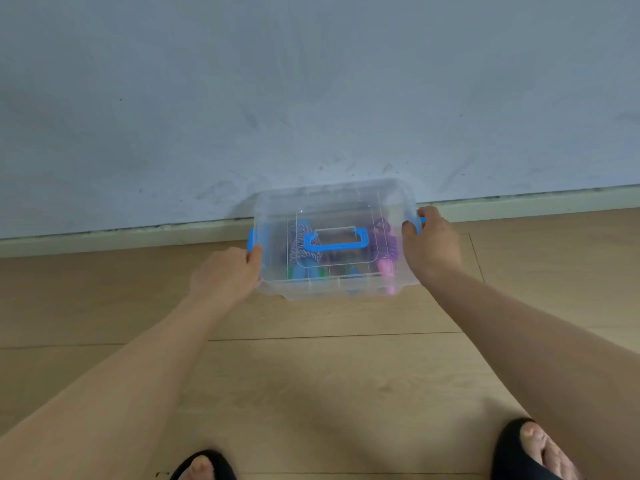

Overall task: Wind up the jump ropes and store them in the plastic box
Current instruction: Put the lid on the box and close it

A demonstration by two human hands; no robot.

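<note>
Clear plastic box point(332, 202), lid on, sits on the wooden floor point(311, 375) against the grey wall point(311, 81). I see my left hand point(225, 271) with its fingers point(254, 254) curled round the blue latch point(254, 239) on its end, and my right hand point(431, 242) with fingers curled round the opposite latch point(419, 225). Between the two sets of fingers, under the blue lid handle point(334, 244), lie the wound jump ropes point(304, 244) (blue-white one nearer my left fingers, purple one nearer my right).
</note>
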